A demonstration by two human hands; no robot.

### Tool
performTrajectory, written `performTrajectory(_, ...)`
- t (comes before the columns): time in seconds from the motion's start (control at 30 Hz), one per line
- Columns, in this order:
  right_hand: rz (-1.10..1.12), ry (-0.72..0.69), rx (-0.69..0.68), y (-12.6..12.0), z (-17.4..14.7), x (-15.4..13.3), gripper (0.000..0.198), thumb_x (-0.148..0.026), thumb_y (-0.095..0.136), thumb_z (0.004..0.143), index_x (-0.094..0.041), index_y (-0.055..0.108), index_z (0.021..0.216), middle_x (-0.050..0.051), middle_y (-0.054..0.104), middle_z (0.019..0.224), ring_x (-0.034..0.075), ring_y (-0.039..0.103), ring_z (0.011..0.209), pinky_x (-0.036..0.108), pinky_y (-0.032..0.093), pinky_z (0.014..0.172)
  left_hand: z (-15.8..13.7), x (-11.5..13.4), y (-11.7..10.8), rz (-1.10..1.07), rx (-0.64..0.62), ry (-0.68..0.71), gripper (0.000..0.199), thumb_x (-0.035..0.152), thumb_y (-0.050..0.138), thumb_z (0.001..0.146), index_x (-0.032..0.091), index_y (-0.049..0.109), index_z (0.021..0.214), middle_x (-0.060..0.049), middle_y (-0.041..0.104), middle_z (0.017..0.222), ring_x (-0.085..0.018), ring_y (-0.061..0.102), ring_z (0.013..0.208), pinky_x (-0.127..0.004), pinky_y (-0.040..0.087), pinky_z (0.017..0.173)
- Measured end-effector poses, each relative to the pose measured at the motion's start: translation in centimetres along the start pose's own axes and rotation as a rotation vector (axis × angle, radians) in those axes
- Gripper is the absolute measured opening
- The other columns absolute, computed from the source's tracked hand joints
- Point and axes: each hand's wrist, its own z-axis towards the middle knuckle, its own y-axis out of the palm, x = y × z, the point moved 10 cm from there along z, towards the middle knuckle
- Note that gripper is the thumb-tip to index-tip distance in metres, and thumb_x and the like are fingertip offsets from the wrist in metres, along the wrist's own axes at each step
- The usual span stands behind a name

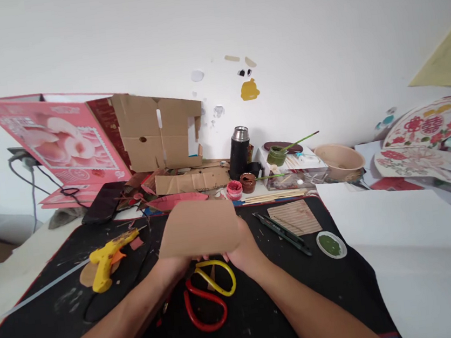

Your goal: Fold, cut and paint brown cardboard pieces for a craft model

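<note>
While left hand (176, 265) and right hand (247, 247) grip a flat, tan, rounded-corner cardboard piece (199, 227), at twelve o'clock from red-and-yellow-handled scissors (206, 295), most fingers are hidden; light, even pressure should prevent creasing.

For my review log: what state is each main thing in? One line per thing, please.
Cardboard piece: held up in both hands
Left hand: gripping it, mostly hidden behind
Right hand: gripping its right edge
Scissors: lying, handles apart; blades hidden
Yellow glue gun: lying on its side
Utility knife: lying; blade unclear
Green paint jar: open
Red paint jar: open
Thermos: standing upright
</note>
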Motion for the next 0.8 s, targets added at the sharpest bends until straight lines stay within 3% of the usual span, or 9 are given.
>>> performTrajectory(0.23, -0.039, -0.007, 0.004, -0.5, 0.3, -0.2, 0.021, -0.043, 0.059, 0.091, -0.023, 0.051, 0.090, -0.007, 0.059, 0.055, 0.009, 0.048, 0.033, 0.018, 0.031, 0.031, 0.1, 1.2, 0.9, -0.132, -0.084, 0.000, 0.032, 0.044, 0.078, 0.080, 0.021, 0.060, 0.094, 0.003, 0.068, 0.057, -0.014, 0.059, 0.042, -0.022, 0.043, 0.040)
performTrajectory(0.33, -0.036, -0.006, -0.011, -0.5, 0.3, -0.4, 0.026, -0.047, 0.060, 0.090, -0.023, 0.050, 0.089, -0.008, 0.061, 0.056, 0.006, 0.041, 0.031, 0.018, 0.033, 0.031, 0.0, 1.6, 1.1, -0.157, -0.134, 0.010, 0.032, 0.046, 0.075, 0.085, 0.020, 0.060, 0.094, 0.001, 0.069, 0.059, -0.015, 0.061, 0.044, -0.022, 0.045, 0.041)
performTrajectory(0.6, -0.014, 0.055, -0.023, -0.5, 0.2, -0.2, 0.029, -0.049, 0.060, 0.089, -0.021, 0.054, 0.091, -0.006, 0.064, 0.058, 0.008, 0.048, 0.035, 0.018, 0.034, 0.033, 0.2, 1.4, 1.0, -0.143, -0.169, 0.040, 0.035, 0.047, 0.078, 0.087, 0.019, 0.059, 0.092, 0.001, 0.068, 0.063, -0.013, 0.062, 0.049, -0.021, 0.046, 0.044)
performTrajectory(0.8, -0.063, 0.007, -0.011, -0.5, 0.1, 0.1, 0.022, -0.044, 0.056, 0.092, -0.023, 0.050, 0.091, -0.009, 0.056, 0.050, 0.009, 0.041, 0.029, 0.020, 0.033, 0.031, 0.2, 0.8, 0.5, -0.129, -0.067, -0.002, 0.042, 0.045, 0.083, 0.078, 0.020, 0.057, 0.098, 0.004, 0.065, 0.059, -0.012, 0.057, 0.042, -0.021, 0.043, 0.041)
